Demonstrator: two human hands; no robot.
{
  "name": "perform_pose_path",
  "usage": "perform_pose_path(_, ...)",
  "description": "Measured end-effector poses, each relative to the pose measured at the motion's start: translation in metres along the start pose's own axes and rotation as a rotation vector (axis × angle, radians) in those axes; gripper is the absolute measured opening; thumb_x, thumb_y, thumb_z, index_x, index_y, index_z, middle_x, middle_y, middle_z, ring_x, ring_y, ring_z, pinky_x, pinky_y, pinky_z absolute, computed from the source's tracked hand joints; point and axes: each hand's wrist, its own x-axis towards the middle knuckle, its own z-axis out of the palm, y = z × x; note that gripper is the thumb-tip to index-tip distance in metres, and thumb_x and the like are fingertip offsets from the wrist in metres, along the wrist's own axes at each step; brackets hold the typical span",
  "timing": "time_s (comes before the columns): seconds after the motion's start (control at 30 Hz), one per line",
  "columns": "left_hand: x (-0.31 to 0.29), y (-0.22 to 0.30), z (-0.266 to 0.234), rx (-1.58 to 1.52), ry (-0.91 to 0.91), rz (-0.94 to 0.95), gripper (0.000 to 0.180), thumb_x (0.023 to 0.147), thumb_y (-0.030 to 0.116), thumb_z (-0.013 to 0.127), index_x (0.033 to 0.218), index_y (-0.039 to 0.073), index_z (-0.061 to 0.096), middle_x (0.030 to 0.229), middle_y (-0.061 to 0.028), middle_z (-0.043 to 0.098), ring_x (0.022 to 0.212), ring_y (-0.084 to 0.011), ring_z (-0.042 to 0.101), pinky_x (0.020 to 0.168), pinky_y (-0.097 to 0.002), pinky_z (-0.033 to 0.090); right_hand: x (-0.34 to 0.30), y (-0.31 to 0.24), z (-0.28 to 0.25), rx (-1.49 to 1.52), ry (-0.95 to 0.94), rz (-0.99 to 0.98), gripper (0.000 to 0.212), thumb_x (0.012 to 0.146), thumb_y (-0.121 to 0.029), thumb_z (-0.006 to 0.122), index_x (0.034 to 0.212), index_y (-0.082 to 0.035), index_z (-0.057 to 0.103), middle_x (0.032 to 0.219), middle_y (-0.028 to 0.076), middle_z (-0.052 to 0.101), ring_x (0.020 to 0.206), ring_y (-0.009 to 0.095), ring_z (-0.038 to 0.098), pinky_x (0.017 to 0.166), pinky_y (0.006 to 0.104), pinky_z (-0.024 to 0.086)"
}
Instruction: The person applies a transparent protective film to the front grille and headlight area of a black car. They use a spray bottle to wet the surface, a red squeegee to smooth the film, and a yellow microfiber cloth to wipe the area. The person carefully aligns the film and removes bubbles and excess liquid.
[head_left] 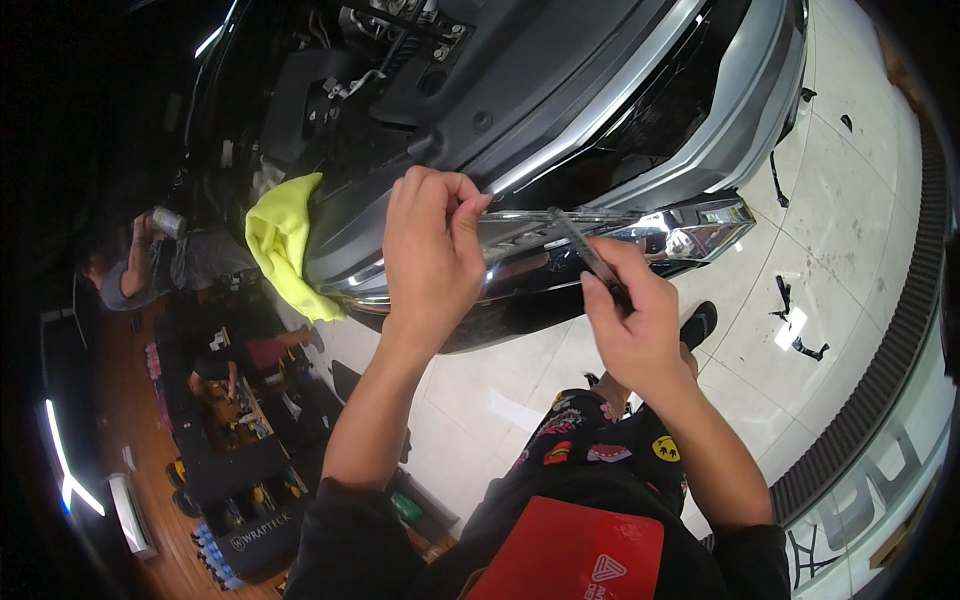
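My left hand [432, 245] is raised over the front of a car, thumb and forefinger pinched together. What lies between those fingertips is too small to make out. My right hand [640, 318] is closed around a slim dark tool [590, 255], shaped like a cutter knife, its far end pointing up and left toward the left hand. Behind both hands runs the car's shiny chrome trim [690, 230], ending in a pointed corner at the right. A bright yellow cloth [283, 240] is draped over the car's edge, left of my left hand.
The engine bay [380, 70] lies exposed at the top. Black scraps [783, 298] are scattered on the pale tiled floor [840, 200]. Two other people [150, 262] are at the left, near a black workbench [215, 450]. A red flat item [565, 550] is at my chest.
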Motion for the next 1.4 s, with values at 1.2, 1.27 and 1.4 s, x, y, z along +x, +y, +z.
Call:
perform_pose_path(1.2,0.029,-0.031,-0.011,0.004,-0.101,0.332,0.011,0.081,0.005,0.075,0.087,0.013,0.071,0.082,-0.0003,0.057,0.085,-0.0217,0.052,0.088,-0.0366,0.03,0.046,0.02,0.095,-0.022,0.478,-0.359,0.022,0.082,0.003,0.079,0.102,-0.003,0.074,0.077,0.005,0.068,0.058,0.01,0.063,0.055,0.0244,0.049)
perform_pose_path(1.27,0.028,-0.031,-0.01,-0.003,-0.104,0.328,0.012,0.08,0.005,0.075,0.088,0.013,0.072,0.081,-0.0003,0.056,0.084,-0.0215,0.052,0.088,-0.0365,0.03,0.045,0.019,0.096,-0.018,0.477,-0.35,0.022,0.083,0.002,0.08,0.103,-0.003,0.074,0.078,0.004,0.068,0.059,0.01,0.064,0.056,0.0244,0.05)
perform_pose_path(1.4,0.028,-0.032,-0.01,-0.022,-0.09,0.336,0.012,0.081,0.007,0.079,0.087,0.013,0.071,0.08,-0.0003,0.053,0.085,-0.0224,0.05,0.085,-0.0395,0.029,0.046,0.013,0.098,-0.003,0.484,-0.311,0.023,0.084,0.0,0.082,0.106,-0.003,0.073,0.08,0.005,0.069,0.062,0.01,0.066,0.057,0.0245,0.051)
